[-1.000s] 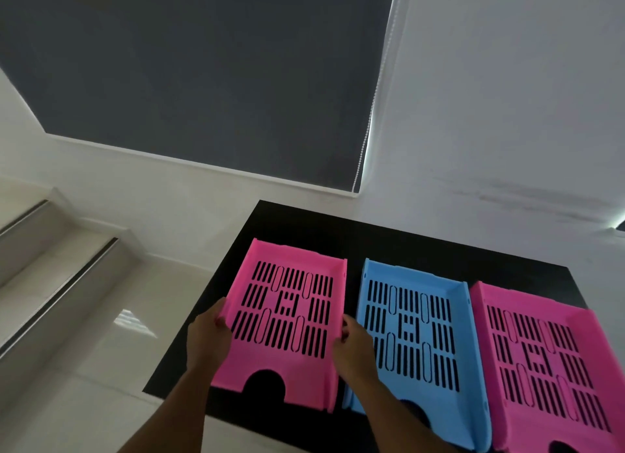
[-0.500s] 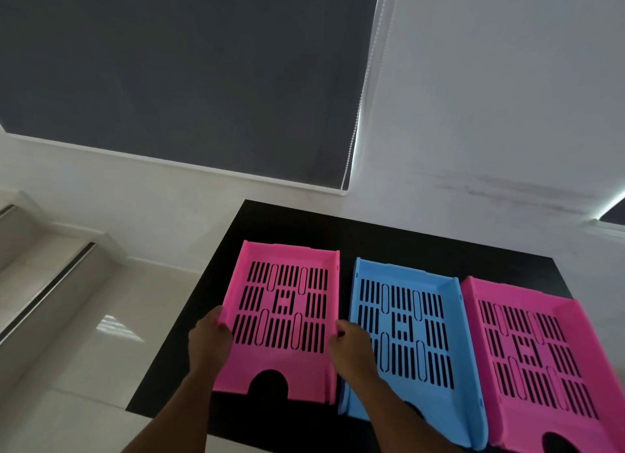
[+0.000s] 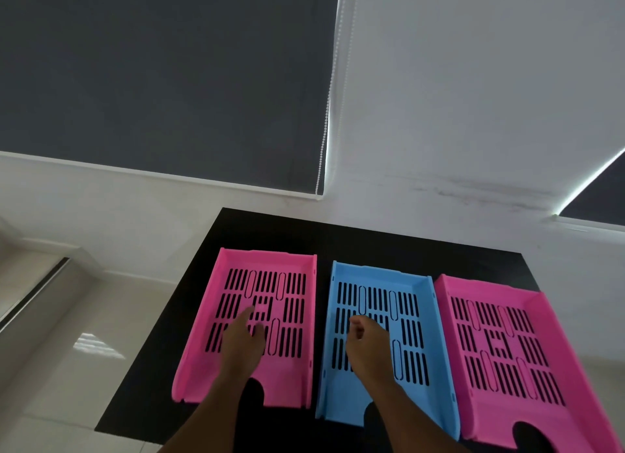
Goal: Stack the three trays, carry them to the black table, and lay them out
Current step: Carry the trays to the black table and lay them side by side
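Observation:
Three slotted plastic trays lie side by side on the black table (image 3: 389, 246): a pink tray (image 3: 291, 378) at the left, a blue tray (image 3: 433, 334) in the middle and a second pink tray (image 3: 554, 337) at the right, partly cut off by the frame's edge. My left hand (image 3: 241, 342) is over the left pink tray's floor, fingers loosely spread, holding nothing. My right hand (image 3: 367, 346) hovers over the blue tray with fingers curled in, and nothing is in it.
The table stands against a white wall (image 3: 473, 114) with a dark roller blind (image 3: 162, 80) above. Glossy floor tiles (image 3: 84, 351) and a step edge (image 3: 30, 297) lie to the left of the table.
Both hands let go of the left pink tray's sides. The left hand moved over that tray's floor and the right hand moved over the blue tray. The pink tray now rests flat on the table.

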